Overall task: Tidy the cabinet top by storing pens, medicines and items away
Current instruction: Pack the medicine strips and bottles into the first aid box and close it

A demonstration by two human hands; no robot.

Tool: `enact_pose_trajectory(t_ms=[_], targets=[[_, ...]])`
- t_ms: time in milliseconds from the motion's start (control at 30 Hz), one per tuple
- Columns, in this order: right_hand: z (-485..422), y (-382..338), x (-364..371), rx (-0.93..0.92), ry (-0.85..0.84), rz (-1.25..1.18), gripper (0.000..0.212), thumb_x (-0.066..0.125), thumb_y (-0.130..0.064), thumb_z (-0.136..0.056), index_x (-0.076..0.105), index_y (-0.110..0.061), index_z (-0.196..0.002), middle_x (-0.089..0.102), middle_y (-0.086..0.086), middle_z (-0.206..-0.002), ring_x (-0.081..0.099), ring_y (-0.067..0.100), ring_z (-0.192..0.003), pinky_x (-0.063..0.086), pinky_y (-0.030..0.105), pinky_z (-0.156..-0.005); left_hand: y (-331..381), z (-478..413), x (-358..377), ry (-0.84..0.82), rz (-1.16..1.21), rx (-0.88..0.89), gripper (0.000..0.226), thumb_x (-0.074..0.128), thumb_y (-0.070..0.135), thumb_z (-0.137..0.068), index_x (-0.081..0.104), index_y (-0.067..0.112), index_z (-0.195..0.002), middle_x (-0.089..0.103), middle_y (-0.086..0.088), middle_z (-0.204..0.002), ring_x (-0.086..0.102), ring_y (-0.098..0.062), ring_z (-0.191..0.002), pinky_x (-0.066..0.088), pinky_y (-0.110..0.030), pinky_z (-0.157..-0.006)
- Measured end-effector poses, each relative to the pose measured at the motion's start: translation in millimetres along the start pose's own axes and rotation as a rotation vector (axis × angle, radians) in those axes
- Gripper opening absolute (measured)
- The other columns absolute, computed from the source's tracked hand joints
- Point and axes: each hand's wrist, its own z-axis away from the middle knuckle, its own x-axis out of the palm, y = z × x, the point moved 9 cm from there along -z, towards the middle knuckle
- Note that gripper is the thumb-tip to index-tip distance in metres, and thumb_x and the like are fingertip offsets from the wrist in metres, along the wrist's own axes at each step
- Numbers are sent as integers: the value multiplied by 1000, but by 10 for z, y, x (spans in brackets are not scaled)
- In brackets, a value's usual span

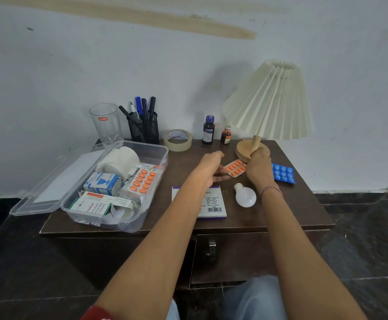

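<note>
Orange tablet strip point(235, 168): on the cabinet top point(188, 162), toward its back right corner, beside the lamp base point(244, 148).
Left hand point(211, 168): fingers loosely spread, at the strip's left end.
Right hand point(259, 167): fingers curled over the strip's right end; pinching or not, cannot tell.

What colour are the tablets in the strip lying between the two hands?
Orange; the blister strip shows best in the head view.

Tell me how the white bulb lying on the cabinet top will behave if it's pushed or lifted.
The white bulb lies on its side on its round globe, so a push would probably send it rolling across the cabinet top. It looks hollow, so it is likely light for its size. Its smooth shell may be slippery and could crack if dropped.
</note>
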Motion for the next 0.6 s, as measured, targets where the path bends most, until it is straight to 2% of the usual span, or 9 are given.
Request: enact_pose_trajectory(t_ms=[167,300,400,500,600], targets=[[-28,53,-53,16,43,-52,36,46,1,-94,42,0,-129,51,21,-128,54,33,-116,46,35,-89,-18,41,-58,21,72,-27,36,46,14,-94,45,10,-130,53,-14,-90,54,-17,-77,54,-30,-53],[-31,45,-44,19,41,-104,34,47,2,-93,47,1,-127,52,20,-128,53,32,-116,46,34,-89,5,90,-140,49,101,-44,34,47,15,-94,48,8,-128,53,-17,-84,55,-19,-72,55,-29,-55],[-17,7,-11,27,28,-153,32,49,1,-92,50,0,-123,55,19,-123,55,31,-113,47,34,-85,83,154,-261,87,137,-25,37,47,15,-94,46,8,-130,54,-17,-85,57,-20,-73,56,-29,-54],[-8,-57,84,20,-36,-262,32,54,3,-89,51,-3,-120,58,18,-116,56,23,-97,47,30,-81,209,213,-422,140,174,33,36,48,17,-95,45,11,-130,59,-15,-87,61,-18,-71,56,-27,-50],[44,-168,201,27,-111,-445,23,58,4,-87,55,-9,-105,62,22,-111,59,23,-90,51,34,-86,276,278,-587,222,156,79,31,50,17,-95,47,10,-125,62,-16,-99,65,-19,-78,58,-28,-56]])
